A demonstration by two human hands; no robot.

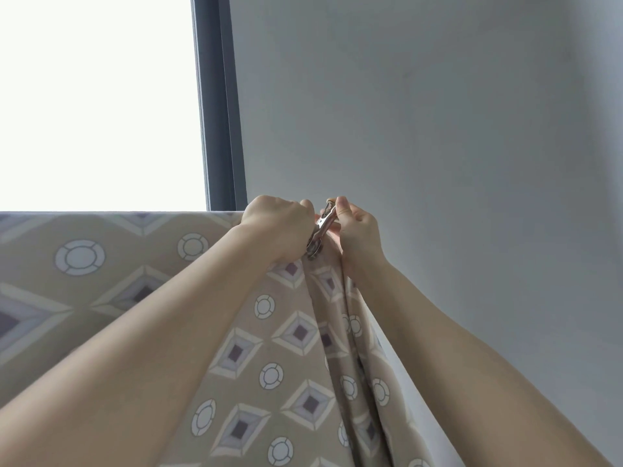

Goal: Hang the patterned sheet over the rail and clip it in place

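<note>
Patterned sheet (101, 281) — where have you got it?

— Draped over the rail, up in front of me. I can't see the rail itself. The cloth covers it, and the fold makes that straight top edge. To the left it hangs flat. At the right end it gathers into folds that fall between my forearms.

— Why the bunching?

— That's my doing. My left hand (276, 227) is clenched around the gathered cloth just under the top edge, so the layers sit together and can't slide while the clip goes on. My right hand (357, 230) pinches the handle end of the metal clip (320, 230) between thumb and fingertips. The clip's nose points down into the gather, right against my left fingers.

— Is it biting yet?

— I can't tell. My left fingers and the folds hide most of the jaws. I'd judge the clipping is under way, not finished.

— And the room?

— Plain grey wall (438, 112) behind and to the right. A dark window frame (219, 112) runs up from the top edge, and beside it is a window (94, 96) so bright that nothing shows through it. No floor or table is in view.
</note>
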